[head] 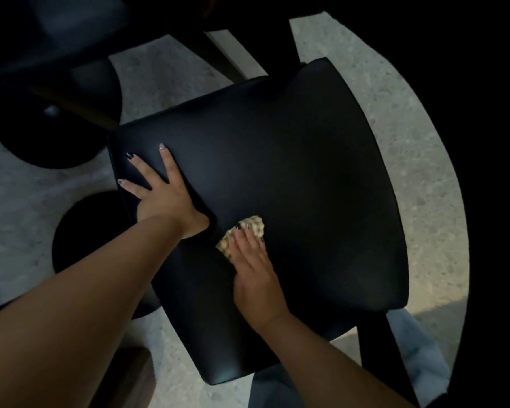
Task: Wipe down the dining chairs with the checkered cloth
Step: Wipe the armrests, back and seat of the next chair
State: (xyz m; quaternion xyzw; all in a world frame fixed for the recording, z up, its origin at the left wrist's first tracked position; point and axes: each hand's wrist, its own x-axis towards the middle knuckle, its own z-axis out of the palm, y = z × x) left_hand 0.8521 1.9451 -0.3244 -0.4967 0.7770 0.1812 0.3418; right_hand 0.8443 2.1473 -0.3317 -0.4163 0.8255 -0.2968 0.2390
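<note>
Black seat (pixel 292 178) is mid-wipe: right hand (pixel 255 278) presses the cloth (pixel 249 229) flat near its middle, left hand (pixel 159 189) splayed empty at the edge; next, likely sweep outward.

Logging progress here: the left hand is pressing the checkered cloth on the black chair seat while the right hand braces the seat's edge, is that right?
Not quite, the hands are swapped. In the head view the right hand presses the checkered cloth on the black chair seat, while the left hand braces the seat's edge, fingers spread.
</note>
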